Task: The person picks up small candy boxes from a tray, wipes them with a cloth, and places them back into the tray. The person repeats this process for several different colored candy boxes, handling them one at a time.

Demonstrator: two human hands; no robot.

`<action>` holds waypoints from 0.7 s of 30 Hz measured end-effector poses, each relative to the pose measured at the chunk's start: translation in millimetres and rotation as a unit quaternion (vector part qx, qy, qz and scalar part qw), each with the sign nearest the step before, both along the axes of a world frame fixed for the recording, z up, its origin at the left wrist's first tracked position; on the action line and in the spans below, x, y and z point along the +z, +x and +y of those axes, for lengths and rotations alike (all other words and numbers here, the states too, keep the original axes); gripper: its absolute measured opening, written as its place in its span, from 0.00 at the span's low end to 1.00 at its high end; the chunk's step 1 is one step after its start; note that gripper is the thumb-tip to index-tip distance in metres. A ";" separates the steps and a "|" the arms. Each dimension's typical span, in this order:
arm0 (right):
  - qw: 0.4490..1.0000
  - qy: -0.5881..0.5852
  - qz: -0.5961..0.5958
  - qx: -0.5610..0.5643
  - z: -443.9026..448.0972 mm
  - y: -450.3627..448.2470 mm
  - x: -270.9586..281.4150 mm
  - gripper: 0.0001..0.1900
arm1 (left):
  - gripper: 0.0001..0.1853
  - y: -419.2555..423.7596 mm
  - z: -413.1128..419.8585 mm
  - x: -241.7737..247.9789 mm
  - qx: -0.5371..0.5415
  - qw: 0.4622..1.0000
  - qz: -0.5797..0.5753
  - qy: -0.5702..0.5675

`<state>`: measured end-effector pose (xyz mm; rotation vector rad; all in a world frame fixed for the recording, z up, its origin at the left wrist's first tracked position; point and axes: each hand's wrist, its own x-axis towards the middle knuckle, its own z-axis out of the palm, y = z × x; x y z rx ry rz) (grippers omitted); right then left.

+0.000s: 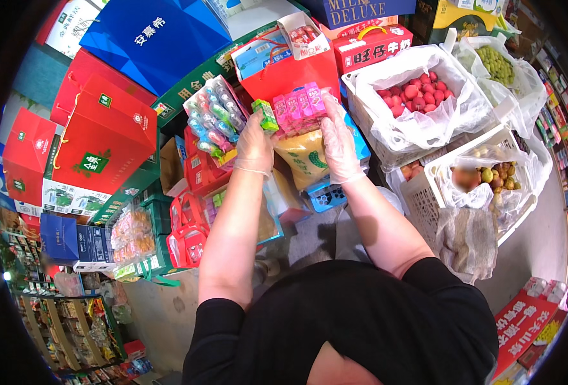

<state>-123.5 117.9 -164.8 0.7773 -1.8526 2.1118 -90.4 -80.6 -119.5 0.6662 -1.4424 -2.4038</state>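
Observation:
Both hands wear clear thin gloves. My left hand grips a small green pack with its fingertips. Just right of that pack stands a row of small pink packs. My right hand holds the row's right end, its fingers along the side and thumb at the front. Beneath the pink packs is a yellow bag with green print, with a blue box partly hidden below it. Left of my left hand, a box of clear-wrapped tubes with coloured contents leans at a tilt.
Behind the pink packs stands a red gift bag with a small open carton on top. At right are crates with red fruit and brownish fruit. Red gift boxes and a blue box rise at left.

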 end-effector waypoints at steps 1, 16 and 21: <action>1.000 0.001 -0.002 0.001 0.5 -0.1 1.6 0.36 | 0.21 -0.9 -2.4 -3.9 -0.007 1.000 0.008 -0.006; 0.991 -0.094 -0.078 0.050 -0.4 -4.5 -4.1 0.37 | 0.18 -13.3 -35.2 -64.4 -0.047 0.983 0.062 -0.166; 0.996 -0.060 -0.059 -0.004 2.8 -4.3 -4.6 0.33 | 0.17 -17.2 -39.9 -74.2 -0.068 0.980 0.081 -0.166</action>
